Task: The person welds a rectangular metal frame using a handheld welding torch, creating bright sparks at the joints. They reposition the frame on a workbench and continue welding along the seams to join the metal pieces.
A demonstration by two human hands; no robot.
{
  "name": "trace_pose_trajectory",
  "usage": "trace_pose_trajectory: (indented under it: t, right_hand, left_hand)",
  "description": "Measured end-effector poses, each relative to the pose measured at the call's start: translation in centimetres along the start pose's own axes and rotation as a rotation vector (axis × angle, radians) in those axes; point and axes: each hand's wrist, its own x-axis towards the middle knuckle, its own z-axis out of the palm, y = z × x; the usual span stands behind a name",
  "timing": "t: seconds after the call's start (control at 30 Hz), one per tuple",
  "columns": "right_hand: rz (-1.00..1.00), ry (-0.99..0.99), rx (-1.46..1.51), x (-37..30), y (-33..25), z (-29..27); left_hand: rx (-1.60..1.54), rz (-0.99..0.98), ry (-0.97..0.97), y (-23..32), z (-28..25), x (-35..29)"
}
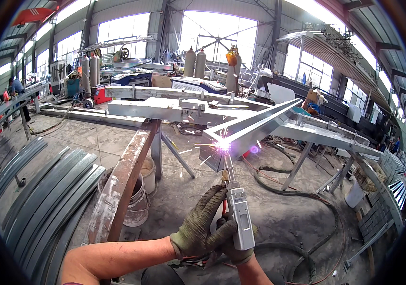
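Below the sparking steel frame [241,130], both gloved hands' fingers [210,209] clenched around the silver welding torch [239,213].

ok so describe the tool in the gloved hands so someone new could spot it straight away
Find the long grey metal frame on trestles across the workshop middle. Just below its near corner a bright spark flares. The slim silver welding torch runs from that spark down into both gloved hands, left hand and right hand; nothing else there is handheld or sparking.

Rough olive cloth gloves are worn on the left hand [203,228] and right hand [235,247] around a smooth silver metal torch [239,216]; beside it, a rusty matt beam [124,178] is seen.
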Motion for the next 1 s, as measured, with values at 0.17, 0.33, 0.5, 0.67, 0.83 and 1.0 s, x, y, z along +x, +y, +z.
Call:
trace_pose_trajectory:
  t: [0.17, 0.33, 0.5, 0.67, 0.83, 1.0]
  right_hand:
    - [-0.022, 0.004, -0.082, -0.1, 0.2, 0.0]
    - [0.057, 0.007, 0.005, -0.8, 0.8, 0.3]
    - [0.115, -0.015, -0.003, -1.9, 1.4, 0.3]
    - [0.158, 0.048, 0.155, -2.0, -0.6, 0.7]
    - [0.142, 0.034, 0.153, -2.5, 0.3, 0.7]
    - [0.047, 0.031, 0.018, -2.0, 0.3, 0.8]
  left_hand:
    - [0.017, 0.011, 0.008, 0.0, -0.1, 0.0]
    - [0.019, 0.012, 0.015, -0.1, 0.1, -0.2]
    - [0.01, 0.011, 0.012, -0.4, 0.1, -0.4]
    - [-0.036, 0.015, 0.036, 0.0, 0.5, -1.0]
    - [-0.071, -0.012, 0.02, 0.3, 0.7, -0.7]
    - [-0.094, -0.028, 0.022, 0.3, 0.6, -0.7]
